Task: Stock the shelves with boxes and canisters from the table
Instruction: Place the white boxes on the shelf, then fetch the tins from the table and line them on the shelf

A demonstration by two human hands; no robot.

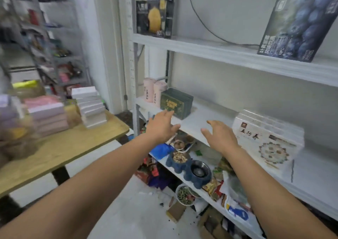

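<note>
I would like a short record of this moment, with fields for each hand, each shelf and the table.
left hand: open, empty, near the green box
right hand: open, empty, beside the white box
middle shelf: two pink canisters, green box, white box
top shelf: black box, blue box
table: white boxes and pink boxes in stacks

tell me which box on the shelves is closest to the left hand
The dark green box on the middle shelf, next to the pink canisters; the left hand hovers just before it.

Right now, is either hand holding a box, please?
No, both the left hand and right hand are open and empty by the middle shelf.
</note>
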